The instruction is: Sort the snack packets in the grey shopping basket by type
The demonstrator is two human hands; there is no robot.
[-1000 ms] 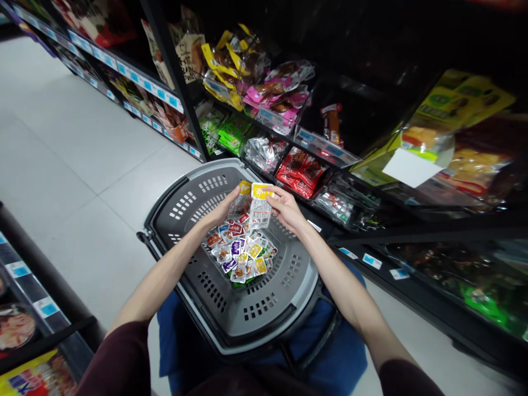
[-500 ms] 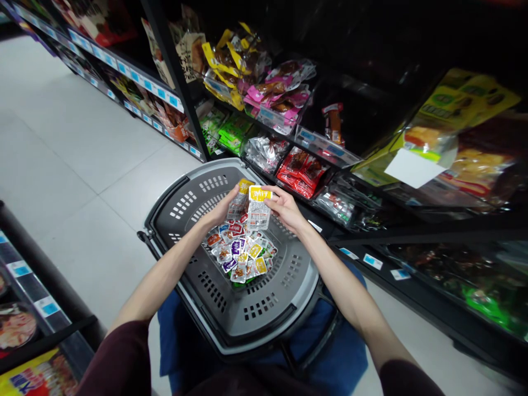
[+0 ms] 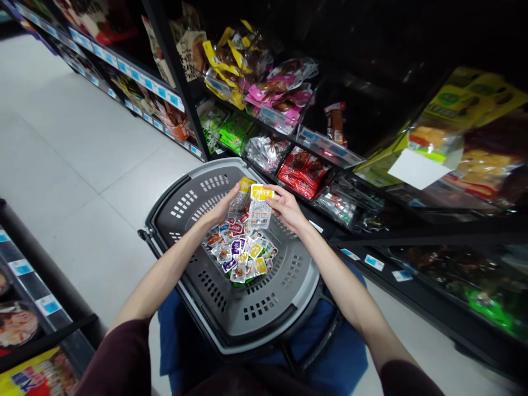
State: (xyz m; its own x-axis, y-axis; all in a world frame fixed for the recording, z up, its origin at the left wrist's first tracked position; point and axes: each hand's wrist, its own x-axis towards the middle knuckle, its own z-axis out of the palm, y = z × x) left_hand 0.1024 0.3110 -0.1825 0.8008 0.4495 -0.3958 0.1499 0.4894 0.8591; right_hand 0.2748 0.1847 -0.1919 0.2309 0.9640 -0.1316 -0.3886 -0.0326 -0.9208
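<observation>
My right hand (image 3: 287,207) pinches the upper right edge of a snack packet (image 3: 260,210) with a yellow top and a white printed panel. In my left hand (image 3: 223,208) is a second yellow-topped snack packet (image 3: 238,205), held close beside the first; its lower part looks clear and brownish. Both packets are over the grey shopping basket (image 3: 193,193), which rests at my lap. At the bottom of the basket lies a pile of small snack packets (image 3: 238,246) with purple, red, yellow, orange and blue labels. Something green shows beneath them.
Black shelving ahead holds red packets (image 3: 303,171), silver packets (image 3: 267,153), green packets (image 3: 233,133), pink packets (image 3: 281,99) and yellow packets (image 3: 231,60). A blank white card (image 3: 417,169) sticks out at the right. Another shelf edge (image 3: 33,286) stands at the left, beside the tiled floor (image 3: 78,143).
Both hands keep hold of their packets in nearly the same place. The view has shifted very slightly.
</observation>
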